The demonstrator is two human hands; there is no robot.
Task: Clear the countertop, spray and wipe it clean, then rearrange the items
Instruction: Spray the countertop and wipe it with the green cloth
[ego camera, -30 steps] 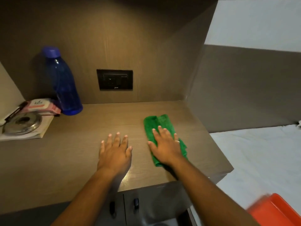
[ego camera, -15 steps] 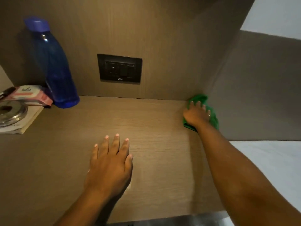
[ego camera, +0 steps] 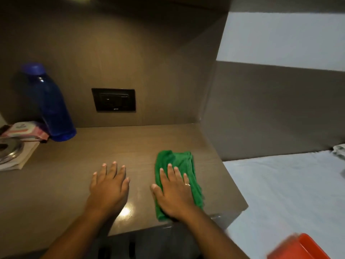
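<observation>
A green cloth lies on the brown wooden countertop near its front right corner. My right hand presses flat on the cloth's near half, fingers spread, a ring on one finger. My left hand rests flat on the bare countertop just left of the cloth, fingers apart, holding nothing. A tall blue bottle with a blue cap stands at the back left against the wall.
At the left edge lie a pink wipes pack, a steel lid and a folded paper or booklet under it. A black socket plate is on the back wall. A white bed is to the right, an orange tray at bottom right.
My right hand has dragged the green cloth from the back right corner towards the front edge. My left hand has stayed flat on the counter.
</observation>
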